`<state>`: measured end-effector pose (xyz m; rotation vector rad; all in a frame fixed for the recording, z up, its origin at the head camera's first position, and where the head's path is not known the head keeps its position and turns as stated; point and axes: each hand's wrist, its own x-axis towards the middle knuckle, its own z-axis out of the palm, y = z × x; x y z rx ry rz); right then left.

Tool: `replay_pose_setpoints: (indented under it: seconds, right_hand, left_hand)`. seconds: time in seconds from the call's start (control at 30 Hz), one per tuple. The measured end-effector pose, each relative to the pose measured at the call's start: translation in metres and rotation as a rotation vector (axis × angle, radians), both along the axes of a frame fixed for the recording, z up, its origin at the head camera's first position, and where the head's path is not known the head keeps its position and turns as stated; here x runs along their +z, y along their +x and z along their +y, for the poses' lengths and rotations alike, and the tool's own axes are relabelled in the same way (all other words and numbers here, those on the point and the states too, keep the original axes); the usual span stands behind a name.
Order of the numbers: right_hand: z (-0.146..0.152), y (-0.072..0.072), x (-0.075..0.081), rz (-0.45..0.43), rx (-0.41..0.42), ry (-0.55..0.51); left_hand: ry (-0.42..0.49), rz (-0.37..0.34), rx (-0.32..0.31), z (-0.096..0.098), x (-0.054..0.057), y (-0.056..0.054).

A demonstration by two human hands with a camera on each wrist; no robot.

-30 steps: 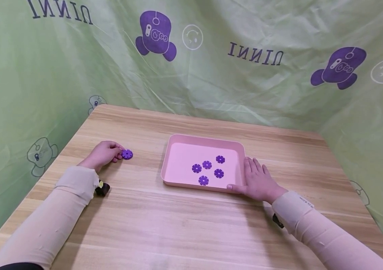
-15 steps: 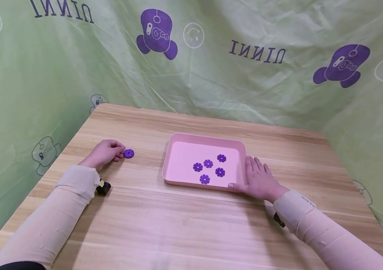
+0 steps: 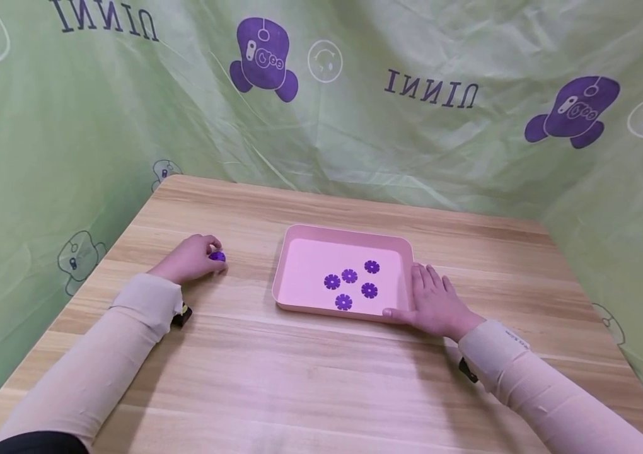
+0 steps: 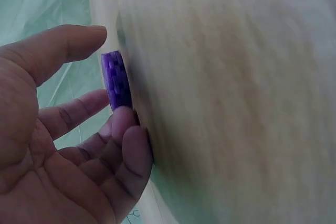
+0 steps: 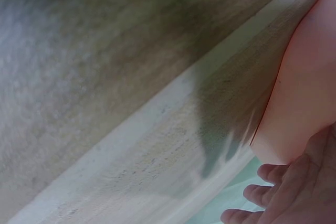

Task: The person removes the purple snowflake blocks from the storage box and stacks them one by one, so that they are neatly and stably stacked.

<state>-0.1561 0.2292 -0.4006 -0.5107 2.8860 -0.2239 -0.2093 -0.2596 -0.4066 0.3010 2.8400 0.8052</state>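
Note:
On the left part of the table, my left hand [image 3: 192, 257] reaches round a small stack of purple notched discs [image 4: 117, 80]. In the left wrist view the thumb stands apart from the stack, while fingertips lie against or very near its other side; the stack appears to lie flat on the wood. The head view shows the stack partly hidden between thumb and fingers. My right hand [image 3: 435, 306] rests at the right end of a pink tray [image 3: 350, 236], fingers straight along its outer wall and thumb at the front rim. Several purple notched discs [image 3: 349, 275] lie flat inside, toward the right.
The wooden table [image 3: 310, 391] fills the lower view. A green curtain [image 3: 355, 145] with purple cartoon prints hangs behind it and on both sides. Bare wood lies between my left hand and the tray.
My left hand has shifted slightly right; its thumb and fingers have gone from pinching at the discs' edge to spreading around them. The right hand and tray have stayed put.

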Motion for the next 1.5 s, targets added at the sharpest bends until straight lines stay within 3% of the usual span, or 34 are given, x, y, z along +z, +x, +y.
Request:
replay_pose_setpoints:
  seconds: [0.53,1.07,1.3,1.5]
  right_hand:
    - [0.002,0.0,0.0,-0.003,0.0,-0.026]
    - [0.002,0.0,0.0,-0.001,0.002,-0.02]
    - [0.002,0.0,-0.001,-0.003,0.0,-0.021]
    - [0.002,-0.001,-0.002,-0.006,-0.002,-0.022]
  left_hand:
    - [-0.079,0.027,-0.009,0.009,0.002,-0.001]
    - [-0.056,0.02,-0.021,0.004,0.001,-0.002]
    - [-0.033,0.03,0.03,-0.002,0.01,-0.003]
    - [0.008,0.067,0.073,0.011,0.021,-0.009]
